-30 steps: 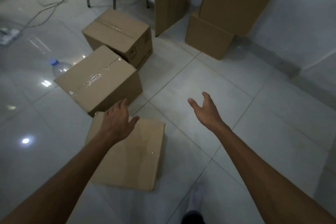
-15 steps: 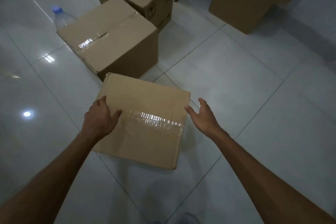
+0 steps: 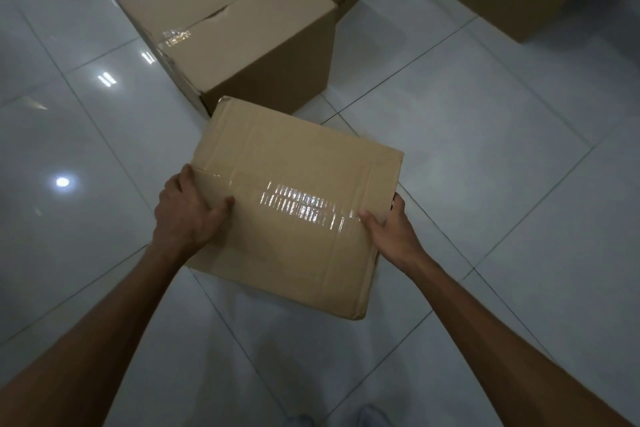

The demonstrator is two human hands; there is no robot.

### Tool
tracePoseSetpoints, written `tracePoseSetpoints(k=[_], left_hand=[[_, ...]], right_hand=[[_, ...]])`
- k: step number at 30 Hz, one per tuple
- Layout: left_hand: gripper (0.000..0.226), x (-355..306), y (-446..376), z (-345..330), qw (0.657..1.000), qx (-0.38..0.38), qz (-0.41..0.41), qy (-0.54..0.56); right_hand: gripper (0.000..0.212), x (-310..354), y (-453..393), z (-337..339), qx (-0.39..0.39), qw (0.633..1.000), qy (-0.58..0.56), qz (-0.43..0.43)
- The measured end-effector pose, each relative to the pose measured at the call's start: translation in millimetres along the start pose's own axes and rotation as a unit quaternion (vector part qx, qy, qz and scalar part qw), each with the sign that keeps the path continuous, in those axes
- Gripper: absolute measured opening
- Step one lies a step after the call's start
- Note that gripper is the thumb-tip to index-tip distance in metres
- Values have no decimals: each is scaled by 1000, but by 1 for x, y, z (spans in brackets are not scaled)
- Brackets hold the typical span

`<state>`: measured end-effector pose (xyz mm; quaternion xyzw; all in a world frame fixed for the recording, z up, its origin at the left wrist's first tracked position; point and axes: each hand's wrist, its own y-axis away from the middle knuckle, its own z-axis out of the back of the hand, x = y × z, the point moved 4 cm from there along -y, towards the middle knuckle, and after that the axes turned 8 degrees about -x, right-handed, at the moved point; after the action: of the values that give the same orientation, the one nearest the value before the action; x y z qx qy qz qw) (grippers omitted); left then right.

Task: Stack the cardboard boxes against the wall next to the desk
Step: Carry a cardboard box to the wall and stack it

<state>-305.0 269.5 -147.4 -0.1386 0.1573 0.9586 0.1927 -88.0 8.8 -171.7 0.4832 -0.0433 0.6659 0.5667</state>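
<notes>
A second ago both hands hung open in the air above the floor, the left hand [image 3: 187, 211] over the near box [image 3: 294, 204] and the right hand [image 3: 389, 229] well clear of it to the side. Half a second ago they had dropped to either side of the box, not yet gripping. Now the left hand grips its left edge, thumb lying on the taped top, and the right hand holds the right edge, thumb on top and fingers down the side. The view has also closed in and tipped down, so the box fills more of the picture.
</notes>
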Motion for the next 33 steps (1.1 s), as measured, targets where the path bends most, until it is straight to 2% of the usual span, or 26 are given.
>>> tracePoseSetpoints(k=[8, 14, 18, 23, 29, 33], left_hand=[[96, 6, 34, -7, 998, -38, 54, 23], [97, 6, 73, -18, 993, -49, 102, 37], [96, 14, 81, -19, 992, -53, 104, 47], [98, 36, 61, -19, 978, 9, 137, 154], [84, 31, 67, -14, 982, 29, 128, 138], [88, 10, 79, -8, 983, 50, 112, 137]], right_hand=[[76, 2, -2, -1, 1, 1000, -24, -11], [67, -7, 8, -1, -21, 999, -25, -15], [60, -18, 16, -3, -21, 999, -19, -46], [62, -31, 18, -5, -33, 998, -25, -55], [63, -36, 22, 10, 3, 997, -58, -52], [62, -30, 32, 42, -1, 996, -68, -52]])
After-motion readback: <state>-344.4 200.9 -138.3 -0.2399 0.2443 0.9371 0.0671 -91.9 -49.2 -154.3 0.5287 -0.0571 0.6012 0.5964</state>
